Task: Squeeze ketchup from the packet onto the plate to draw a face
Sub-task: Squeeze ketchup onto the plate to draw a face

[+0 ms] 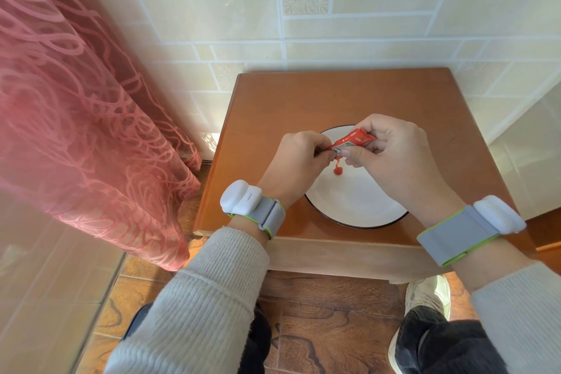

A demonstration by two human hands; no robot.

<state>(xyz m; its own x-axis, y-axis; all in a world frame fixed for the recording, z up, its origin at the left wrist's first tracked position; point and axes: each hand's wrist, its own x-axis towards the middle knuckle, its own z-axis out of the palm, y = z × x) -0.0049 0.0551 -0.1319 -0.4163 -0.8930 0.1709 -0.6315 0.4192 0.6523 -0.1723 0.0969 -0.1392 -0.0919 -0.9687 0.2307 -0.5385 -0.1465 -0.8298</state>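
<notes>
Now we're looking straight down at a small wooden surface (379,94) pushed against a tiled wall (303,24), with a white plate (358,206) rimmed in dark sitting on it. Both hands are up over the plate's far half, working a red ketchup packet (352,143) between them. Our left hand (299,158) is closed in a tight pinch on the packet's lower left corner, while our right hand (397,152) curls around the upper end, fingers folded in and thumb pressing the packet's face. The packet slants down to the left, and a thin red thread drops from its low end into a small ketchup blob (338,171) on the plate. We see a white tracker on a grey strap at each wrist, and a pink patterned curtain (76,100) hangs off to the left.
</notes>
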